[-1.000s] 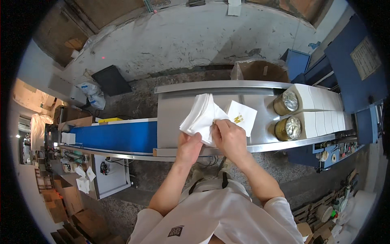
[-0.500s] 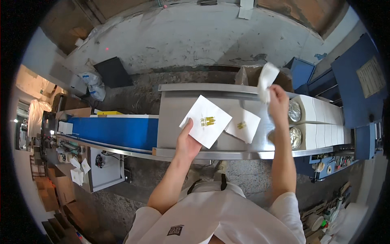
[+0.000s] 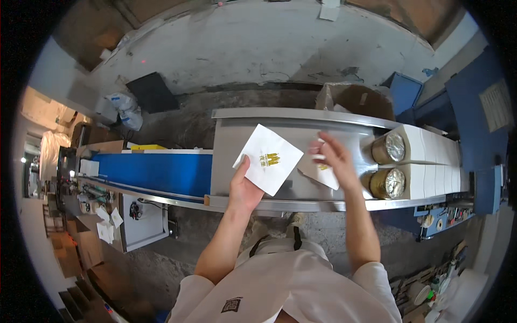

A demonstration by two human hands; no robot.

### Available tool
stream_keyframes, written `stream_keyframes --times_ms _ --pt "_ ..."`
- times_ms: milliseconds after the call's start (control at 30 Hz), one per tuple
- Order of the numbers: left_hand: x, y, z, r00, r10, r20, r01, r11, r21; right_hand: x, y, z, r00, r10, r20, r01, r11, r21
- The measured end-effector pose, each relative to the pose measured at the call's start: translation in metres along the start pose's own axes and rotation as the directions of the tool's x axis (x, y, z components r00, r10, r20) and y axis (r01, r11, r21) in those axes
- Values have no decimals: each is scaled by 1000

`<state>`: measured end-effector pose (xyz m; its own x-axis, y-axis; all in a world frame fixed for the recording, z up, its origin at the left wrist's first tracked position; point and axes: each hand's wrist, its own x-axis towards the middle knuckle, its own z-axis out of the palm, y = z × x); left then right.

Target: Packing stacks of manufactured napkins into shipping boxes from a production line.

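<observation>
My left hand (image 3: 247, 186) grips a white paper napkin (image 3: 280, 148) with a gold printed emblem, thumb on its top face; whether it is one or a thin stack I cannot tell. Another printed napkin (image 3: 313, 173) lies on the steel table (image 3: 231, 134), partly covered by my right hand (image 3: 336, 159). That hand hovers over it, slightly blurred, fingers reaching left and apart. White coverings seem to show at its fingertips. To its right, two foil-topped round cans (image 3: 389, 148) stand against two long rows of stacked white napkins (image 3: 423, 145).
A blue conveyor belt (image 3: 151, 172) joins the steel table at the left. Behind the table's far rim stands an open cardboard box (image 3: 366, 102) with a plastic liner. Blue machinery (image 3: 474, 113) rises at the right. A side table (image 3: 145, 223) is at lower left.
My right hand held a white napkin up near the box; that napkin is out of the hand, which has swung left and down over the loose napkin. My left hand has barely moved.
</observation>
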<state>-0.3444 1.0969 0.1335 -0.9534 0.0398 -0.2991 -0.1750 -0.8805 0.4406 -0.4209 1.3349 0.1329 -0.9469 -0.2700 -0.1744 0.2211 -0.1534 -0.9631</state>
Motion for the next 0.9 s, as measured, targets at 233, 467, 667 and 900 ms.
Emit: stream_keyframes --times_ms 233,467,667,900 --pt "17 -46 4 980 -199 24 197 978 75 -65 31 31 982 177 -62 -161 966 201" --pt "58 -76 -7 995 -98 1 48 502 863 -114 12 -54 905 -22 -425 57 996 69" --pt "84 -108 23 968 148 201 -94 -532 842 -139 -18 -94 834 -129 -536 95 991 -91" --pt "99 -98 21 984 -134 -114 101 -96 990 -140 -46 -90 993 -32 -116 -32 856 -516"
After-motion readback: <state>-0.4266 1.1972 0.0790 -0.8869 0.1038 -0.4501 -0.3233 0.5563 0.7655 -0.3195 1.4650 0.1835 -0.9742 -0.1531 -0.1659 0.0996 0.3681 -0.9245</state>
